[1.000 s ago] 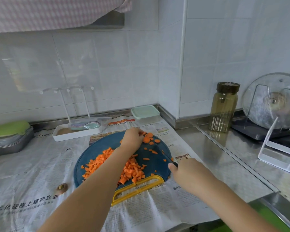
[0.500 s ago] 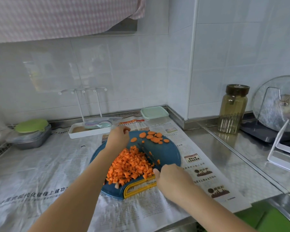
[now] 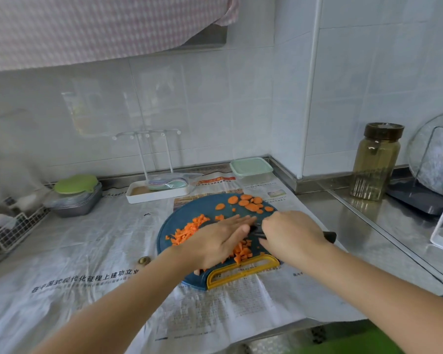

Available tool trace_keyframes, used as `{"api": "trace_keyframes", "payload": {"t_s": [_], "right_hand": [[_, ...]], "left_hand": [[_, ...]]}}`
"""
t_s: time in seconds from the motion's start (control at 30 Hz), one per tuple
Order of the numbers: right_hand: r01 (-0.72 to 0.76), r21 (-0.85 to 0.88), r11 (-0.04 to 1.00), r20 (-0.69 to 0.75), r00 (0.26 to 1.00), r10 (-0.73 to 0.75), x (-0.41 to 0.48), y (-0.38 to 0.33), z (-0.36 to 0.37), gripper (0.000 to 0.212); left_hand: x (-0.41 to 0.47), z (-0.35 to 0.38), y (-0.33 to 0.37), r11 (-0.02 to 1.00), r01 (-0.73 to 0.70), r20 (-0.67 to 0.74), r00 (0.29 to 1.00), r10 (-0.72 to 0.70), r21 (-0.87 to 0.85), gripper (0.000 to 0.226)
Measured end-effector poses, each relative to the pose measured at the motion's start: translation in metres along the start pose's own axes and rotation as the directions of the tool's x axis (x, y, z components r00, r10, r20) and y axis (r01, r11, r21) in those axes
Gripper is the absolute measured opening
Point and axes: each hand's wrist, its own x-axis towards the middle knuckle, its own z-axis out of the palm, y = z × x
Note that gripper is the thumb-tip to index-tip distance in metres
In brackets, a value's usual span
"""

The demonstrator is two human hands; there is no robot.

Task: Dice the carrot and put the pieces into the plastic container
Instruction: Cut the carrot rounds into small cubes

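Observation:
A round blue cutting board (image 3: pixel 189 210) with a yellow handle lies on newspaper. Diced carrot (image 3: pixel 187 231) is heaped on its left and middle; round carrot slices (image 3: pixel 250 203) lie at its far edge. My left hand (image 3: pixel 220 238) lies flat with straight fingers over the diced heap, fingertips against the knife. My right hand (image 3: pixel 292 233) grips the knife; its black handle end (image 3: pixel 329 236) sticks out to the right and the blade is mostly hidden. The plastic container (image 3: pixel 251 169) with a pale green lid stands closed behind the board.
A white drying rack tray (image 3: pixel 156 192) stands at the back left of the board. A grey tub with a green lid (image 3: pixel 74 195) sits farther left, beside a wire basket (image 3: pixel 13 231). A glass jar (image 3: pixel 375 162) and a lid stand (image 3: pixel 435 164) occupy the steel counter on the right.
My left hand came back from the far slices and flattened over the diced heap. My right hand moved up and right over the board with the knife. The camera view shifted left.

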Motion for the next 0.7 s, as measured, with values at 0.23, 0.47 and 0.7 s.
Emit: {"api": "trace_keyframes", "payload": {"t_s": [0.23,0.47,0.7], "right_hand": [[-0.055,0.016,0.998,-0.012,0.998,0.055,-0.015,0.027,0.003,0.028],[-0.294,0.581,0.759,0.230,0.954,0.193,-0.010,0.040,0.002,0.043],[-0.576,0.804,-0.145,0.582,0.813,0.002,0.012,0.027,-0.015,0.055]], "left_hand": [[-0.002,-0.017,-0.027,0.965,0.263,-0.026,0.964,-0.263,-0.018,0.073],[-0.010,-0.028,-0.021,0.948,0.296,-0.328,0.889,-0.318,-0.117,0.056],[-0.016,0.008,0.008,0.997,-0.078,-0.341,0.937,0.079,0.019,0.056]]}}
